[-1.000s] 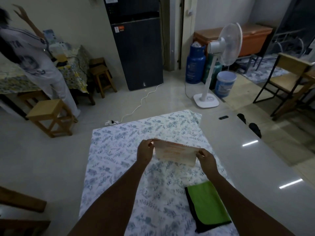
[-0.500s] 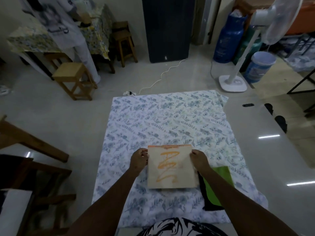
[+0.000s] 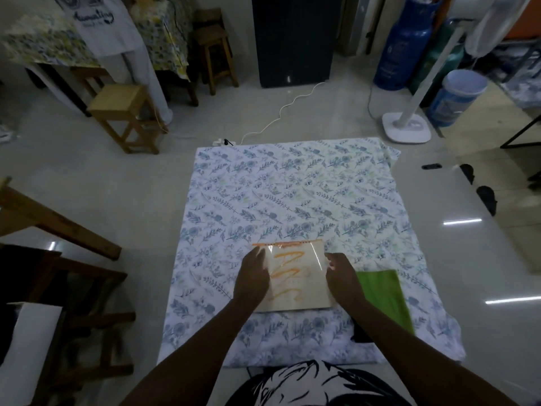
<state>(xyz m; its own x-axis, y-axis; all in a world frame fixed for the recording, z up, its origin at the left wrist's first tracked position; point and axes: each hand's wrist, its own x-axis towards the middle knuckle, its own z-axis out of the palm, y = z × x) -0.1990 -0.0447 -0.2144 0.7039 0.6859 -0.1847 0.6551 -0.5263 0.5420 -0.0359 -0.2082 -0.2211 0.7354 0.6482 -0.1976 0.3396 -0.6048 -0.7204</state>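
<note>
Packet (image 3: 295,285) (cream, orange scribble, shiny clear wrap) is lying flat on the near half of the floral sheet (image 3: 292,194), with its right edge just beside the green cloth (image 3: 380,291).

Left hand (image 3: 253,276) is lying flat on the packet's left side, fingers straight, pressing down and gripping nothing. Right hand (image 3: 341,276) is sitting on the right edge with the fingers mostly extended. I can't tell whether the thumb is hooking under the edge or just resting there.

Reading this as the smoothing and squaring step. How I'd be doing it:
- Keeping the left palm as the anchor, so the packet isn't sliding on the sheet.
- Sweeping the right hand outward from the middle, pushing air and wrinkles toward the edge, not back in.
- Pressing lightly. The wrap looks slippery and the sheet under it is soft, so hard pressure is likely bunching both.
- Lining the far orange edge up parallel to the sheet's far edge.
- Watching the right side: the packet shouldn't be riding up onto the green cloth.
</note>
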